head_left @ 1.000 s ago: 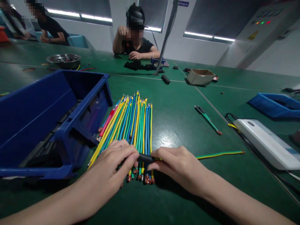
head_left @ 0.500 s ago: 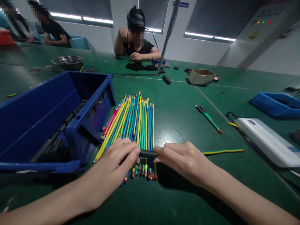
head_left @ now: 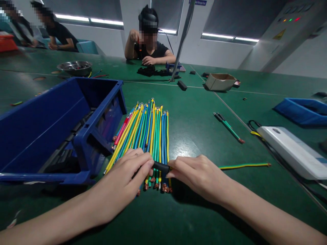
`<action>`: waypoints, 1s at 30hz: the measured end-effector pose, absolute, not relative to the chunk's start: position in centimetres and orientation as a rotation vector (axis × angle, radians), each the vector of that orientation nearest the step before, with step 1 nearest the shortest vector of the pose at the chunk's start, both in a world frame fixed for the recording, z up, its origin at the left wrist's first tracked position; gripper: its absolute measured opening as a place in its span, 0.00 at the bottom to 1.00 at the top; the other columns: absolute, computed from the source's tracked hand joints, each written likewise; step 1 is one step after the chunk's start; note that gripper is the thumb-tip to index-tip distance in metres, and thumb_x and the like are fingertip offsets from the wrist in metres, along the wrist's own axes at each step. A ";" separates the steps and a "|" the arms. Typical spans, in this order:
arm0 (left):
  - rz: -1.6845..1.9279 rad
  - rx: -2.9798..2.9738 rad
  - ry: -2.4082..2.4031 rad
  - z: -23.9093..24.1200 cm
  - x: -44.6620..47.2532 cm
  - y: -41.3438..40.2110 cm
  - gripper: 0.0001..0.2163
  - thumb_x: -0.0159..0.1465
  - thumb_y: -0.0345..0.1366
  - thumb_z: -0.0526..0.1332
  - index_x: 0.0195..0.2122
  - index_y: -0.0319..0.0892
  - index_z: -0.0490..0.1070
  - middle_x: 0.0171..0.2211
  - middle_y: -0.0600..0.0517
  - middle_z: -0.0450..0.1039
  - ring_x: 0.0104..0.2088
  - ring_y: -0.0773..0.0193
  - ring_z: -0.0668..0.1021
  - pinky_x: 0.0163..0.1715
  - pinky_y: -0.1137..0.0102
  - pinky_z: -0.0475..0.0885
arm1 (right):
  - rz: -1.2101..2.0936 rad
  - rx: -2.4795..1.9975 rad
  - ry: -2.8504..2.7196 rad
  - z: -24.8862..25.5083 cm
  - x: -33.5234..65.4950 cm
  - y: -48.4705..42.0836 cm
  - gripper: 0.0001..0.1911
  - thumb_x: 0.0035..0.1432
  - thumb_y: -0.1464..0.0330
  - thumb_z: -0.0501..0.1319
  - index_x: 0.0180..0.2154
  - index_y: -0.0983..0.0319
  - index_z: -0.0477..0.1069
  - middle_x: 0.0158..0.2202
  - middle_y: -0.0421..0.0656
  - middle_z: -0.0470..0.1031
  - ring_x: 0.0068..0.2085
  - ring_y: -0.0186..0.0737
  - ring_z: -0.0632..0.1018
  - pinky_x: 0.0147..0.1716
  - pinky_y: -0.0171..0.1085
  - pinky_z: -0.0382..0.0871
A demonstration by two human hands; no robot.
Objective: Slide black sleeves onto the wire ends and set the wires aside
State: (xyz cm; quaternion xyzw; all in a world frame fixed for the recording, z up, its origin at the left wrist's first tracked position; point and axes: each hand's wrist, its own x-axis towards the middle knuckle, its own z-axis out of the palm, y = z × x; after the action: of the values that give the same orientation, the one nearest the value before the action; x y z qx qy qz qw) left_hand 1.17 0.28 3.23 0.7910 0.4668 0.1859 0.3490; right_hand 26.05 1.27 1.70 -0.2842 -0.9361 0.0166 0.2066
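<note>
The left fingers (head_left: 143,160) grip a black tubular sleeve (head_left: 161,167) reaching the right fingers (head_left: 178,162), which pinch a green-and-yellow insulated wire (head_left: 245,166) at the sleeve's end, apparently aligning both, while multicoloured insulated cables (head_left: 162,136) lie side by side beneath the fingers on the green tabletop (head_left: 194,102), presumably for access.

Bare forearms (head_left: 76,212), both sides
Left hand (head_left: 127,170): thin ring (head_left: 136,154) on one finger, too small for detail. Right hand (head_left: 195,168): bare.
</note>
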 end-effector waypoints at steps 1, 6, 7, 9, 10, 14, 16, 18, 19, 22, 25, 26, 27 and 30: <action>0.471 2.053 1.205 3.3 1.2 0.2 0.18 0.78 0.41 0.46 0.33 0.45 0.68 0.40 0.50 0.75 0.45 0.54 0.75 0.47 0.60 0.69 | 0.046 -0.790 -2.610 1.7 26.1 1.3 0.22 0.80 0.61 0.45 0.39 0.63 0.71 0.25 0.36 0.71 0.22 0.29 0.67 0.21 0.35 0.54; 0.455 2.020 1.184 3.4 1.3 0.1 0.18 0.78 0.41 0.45 0.33 0.45 0.67 0.36 0.51 0.72 0.42 0.54 0.74 0.47 0.58 0.68 | 0.040 -0.810 -2.615 1.7 26.3 1.3 0.23 0.80 0.61 0.45 0.38 0.62 0.71 0.25 0.36 0.71 0.21 0.28 0.67 0.21 0.35 0.53; 0.454 2.009 1.184 3.4 1.3 0.2 0.18 0.78 0.42 0.45 0.33 0.45 0.67 0.36 0.51 0.71 0.42 0.55 0.74 0.47 0.59 0.68 | 0.037 -0.815 -2.612 1.7 26.3 1.3 0.23 0.80 0.60 0.44 0.38 0.62 0.71 0.25 0.36 0.71 0.21 0.28 0.66 0.21 0.35 0.52; 0.451 1.990 1.182 3.5 1.2 0.3 0.18 0.78 0.42 0.46 0.33 0.45 0.67 0.36 0.52 0.71 0.41 0.55 0.74 0.47 0.59 0.67 | 0.029 -0.830 -2.607 1.7 26.2 1.2 0.23 0.80 0.60 0.44 0.38 0.62 0.72 0.25 0.36 0.71 0.21 0.29 0.66 0.20 0.35 0.53; 0.455 1.981 1.181 3.6 1.1 0.3 0.18 0.78 0.43 0.46 0.33 0.45 0.67 0.36 0.52 0.71 0.41 0.55 0.74 0.47 0.60 0.67 | 0.025 -0.838 -2.605 1.8 26.2 1.2 0.23 0.80 0.60 0.45 0.39 0.62 0.72 0.25 0.37 0.72 0.21 0.29 0.67 0.20 0.35 0.53; 0.484 1.936 1.185 3.8 1.0 0.6 0.18 0.78 0.45 0.48 0.34 0.45 0.69 0.36 0.54 0.70 0.40 0.58 0.74 0.45 0.63 0.67 | 0.005 -0.855 -2.591 2.1 26.1 1.0 0.20 0.80 0.63 0.47 0.42 0.63 0.73 0.27 0.38 0.72 0.23 0.29 0.69 0.21 0.35 0.54; 0.482 1.926 1.183 3.8 0.9 0.6 0.18 0.78 0.45 0.48 0.33 0.45 0.68 0.35 0.54 0.69 0.39 0.58 0.73 0.44 0.64 0.67 | -0.008 -0.851 -2.582 2.2 26.2 1.0 0.19 0.79 0.63 0.48 0.44 0.64 0.74 0.27 0.37 0.72 0.23 0.29 0.70 0.21 0.35 0.54; 0.476 1.925 1.184 3.8 0.9 0.5 0.19 0.77 0.45 0.47 0.32 0.45 0.68 0.34 0.54 0.69 0.38 0.58 0.73 0.43 0.64 0.67 | -0.017 -0.846 -2.576 2.3 26.3 1.1 0.18 0.79 0.63 0.48 0.44 0.63 0.75 0.27 0.37 0.72 0.23 0.29 0.70 0.20 0.35 0.54; 0.474 1.922 1.187 3.8 0.9 0.4 0.19 0.77 0.45 0.47 0.32 0.45 0.68 0.34 0.53 0.69 0.38 0.58 0.72 0.43 0.64 0.67 | -0.018 -0.843 -2.574 2.3 26.3 1.1 0.19 0.79 0.63 0.48 0.45 0.63 0.75 0.27 0.37 0.72 0.23 0.29 0.69 0.20 0.36 0.54; 0.477 1.895 1.198 3.9 0.9 0.2 0.19 0.77 0.46 0.47 0.31 0.45 0.67 0.33 0.54 0.68 0.37 0.58 0.72 0.41 0.65 0.67 | -0.010 -0.843 -2.574 2.4 26.5 1.2 0.19 0.79 0.63 0.48 0.45 0.62 0.75 0.27 0.37 0.72 0.23 0.29 0.69 0.20 0.36 0.54; 0.487 1.855 1.206 3.9 0.9 0.3 0.19 0.77 0.47 0.48 0.32 0.45 0.67 0.32 0.54 0.67 0.35 0.59 0.71 0.40 0.65 0.67 | 0.001 -0.848 -2.579 2.6 26.5 1.3 0.18 0.79 0.63 0.49 0.45 0.61 0.76 0.27 0.37 0.72 0.22 0.29 0.68 0.20 0.35 0.55; 0.488 1.847 1.204 3.9 1.0 0.3 0.19 0.77 0.48 0.48 0.32 0.45 0.67 0.32 0.54 0.67 0.35 0.59 0.70 0.39 0.65 0.66 | 0.003 -0.847 -2.580 2.6 26.6 1.4 0.18 0.79 0.63 0.49 0.45 0.61 0.75 0.27 0.37 0.72 0.22 0.29 0.69 0.20 0.35 0.55; 0.486 1.841 1.199 3.9 1.0 0.3 0.19 0.76 0.48 0.48 0.31 0.45 0.66 0.32 0.54 0.67 0.35 0.59 0.70 0.39 0.65 0.66 | 0.006 -0.845 -2.581 2.6 26.6 1.4 0.18 0.79 0.63 0.49 0.46 0.62 0.75 0.27 0.37 0.72 0.22 0.29 0.69 0.20 0.35 0.56; 0.485 1.844 1.182 3.8 1.1 0.3 0.19 0.77 0.46 0.47 0.30 0.46 0.63 0.33 0.54 0.67 0.36 0.58 0.70 0.40 0.64 0.66 | 0.018 -0.836 -2.585 2.6 26.7 1.4 0.18 0.79 0.63 0.48 0.48 0.63 0.74 0.28 0.38 0.74 0.23 0.30 0.72 0.21 0.35 0.57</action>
State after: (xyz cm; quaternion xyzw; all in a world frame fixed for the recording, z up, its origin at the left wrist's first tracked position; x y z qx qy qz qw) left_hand 1.06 0.32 3.80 0.7405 0.4747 0.1946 0.4340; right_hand 26.65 1.38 2.57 -0.3007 -0.9301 0.0066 0.2108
